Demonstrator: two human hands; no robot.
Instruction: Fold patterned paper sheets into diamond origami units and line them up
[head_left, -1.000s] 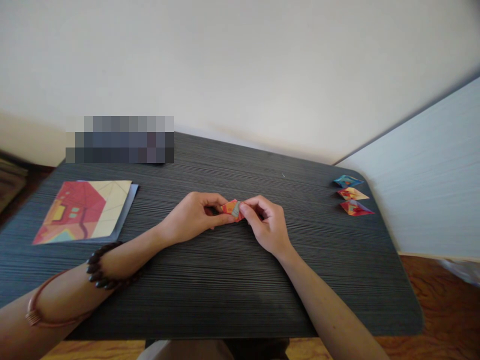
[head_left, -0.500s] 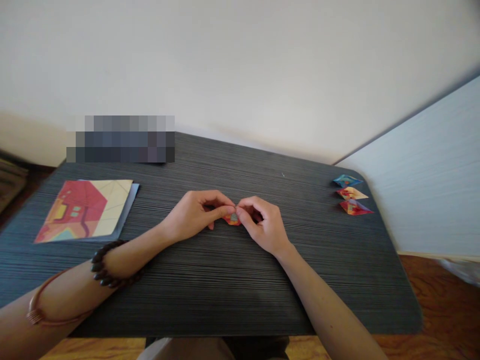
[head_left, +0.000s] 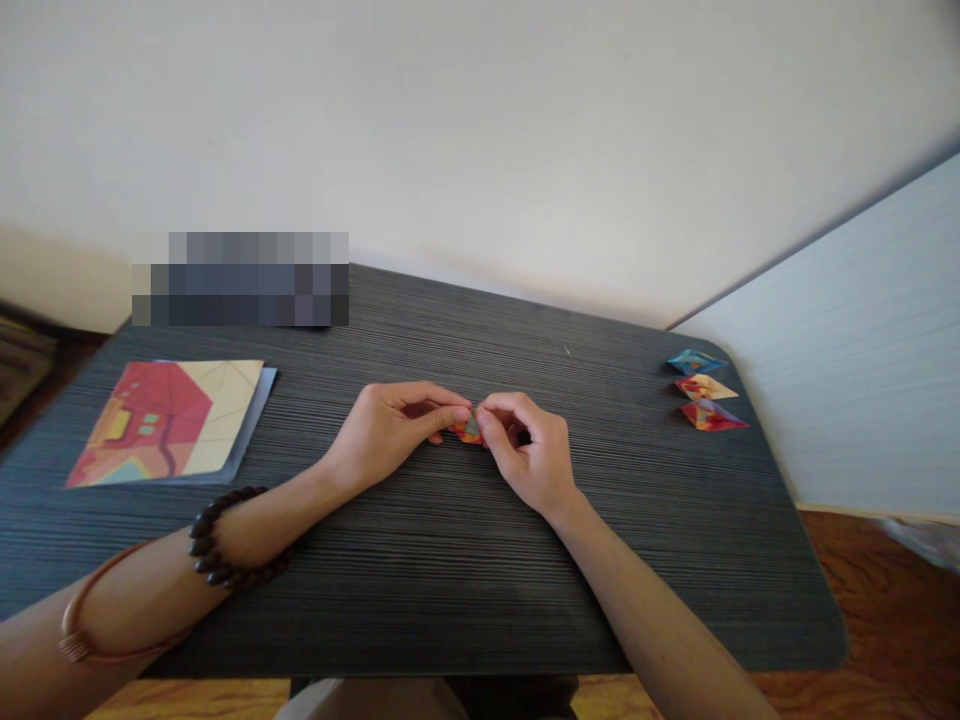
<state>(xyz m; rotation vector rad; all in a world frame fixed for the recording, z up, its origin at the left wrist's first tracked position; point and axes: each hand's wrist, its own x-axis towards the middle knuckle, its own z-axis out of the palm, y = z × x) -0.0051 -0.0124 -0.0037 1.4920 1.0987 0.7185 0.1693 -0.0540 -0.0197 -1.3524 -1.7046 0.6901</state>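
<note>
Between my two hands, over the middle of the table, is a small folded piece of red, orange and grey-green patterned paper. My left hand pinches its left side between thumb and fingers. The right side is pinched by my right hand, thumb in front and index finger behind. Most of the paper is hidden by the fingertips, so its full shape does not show. A beaded bracelet and a copper-coloured bangle are on my left arm.
Patterned paper sheets lie stacked at the left. Three pointed folded paper pieces stand at the right edge: blue, cream-red and red. A pixelated patch covers something at the back left. A wall rises behind the dark table.
Both hands have shifted very slightly, and the folded paper has turned a little between the fingertips. Both pinches have stayed closed. The sheets and the three folded pieces remain in place.
</note>
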